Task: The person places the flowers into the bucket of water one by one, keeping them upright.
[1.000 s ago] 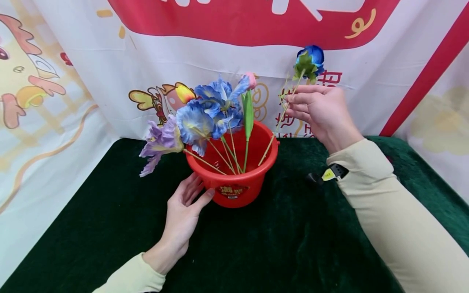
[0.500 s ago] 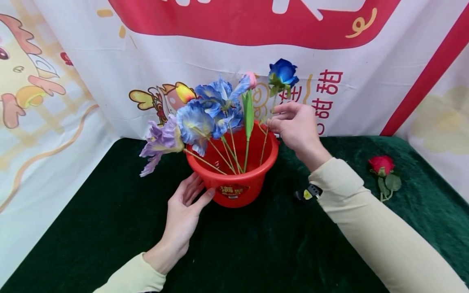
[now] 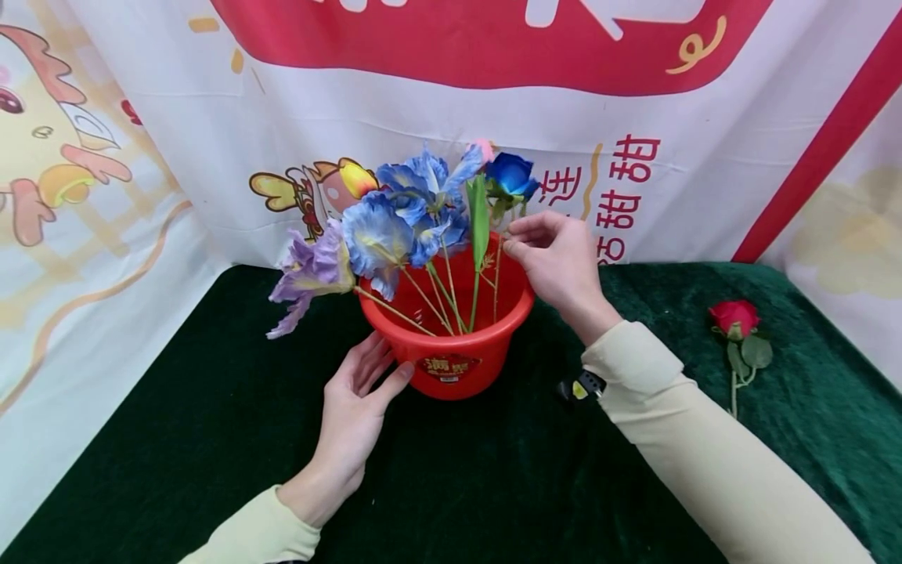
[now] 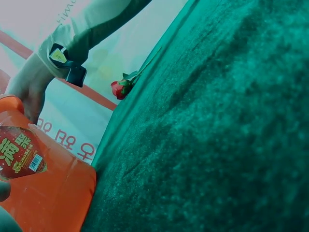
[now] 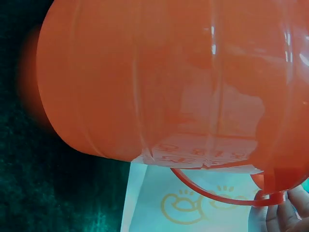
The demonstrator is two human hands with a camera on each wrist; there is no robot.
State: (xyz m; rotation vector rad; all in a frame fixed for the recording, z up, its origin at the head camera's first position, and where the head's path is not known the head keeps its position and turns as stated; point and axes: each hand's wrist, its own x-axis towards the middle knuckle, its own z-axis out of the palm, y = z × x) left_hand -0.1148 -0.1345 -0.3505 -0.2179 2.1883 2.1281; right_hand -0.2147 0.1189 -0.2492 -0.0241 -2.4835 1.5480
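A red plastic bucket [image 3: 486,372] stands upright on the cloth. My left hand [image 3: 348,427] rests against its left side, the thumb toward the front and the fingers along the wall. Over the right rim, my right hand [image 3: 557,262] pinches the stem of a blue rose [image 3: 512,174] between thumb and fingertips. The stem's lower part is inside the bucket. Also in the bucket are pale blue irises [image 3: 380,235], a purple ruffled flower [image 3: 313,262] leaning out left, and a pink flower [image 3: 485,149] mostly hidden behind other blooms. In the right wrist view, the bucket wall [image 5: 169,96] fills most of the picture.
A red rose [image 3: 735,317] with leaves lies on the dark green velvet cloth [image 3: 211,439] at the right. A printed white backdrop [image 3: 395,98] hangs close behind the bucket. The bucket's handle [image 5: 207,195] shows in the right wrist view.
My right hand has moved left and down with the blue rose, bringing its bloom beside the irises and its stem further into the bucket. The left hand stays put; the red rose has come into sight.
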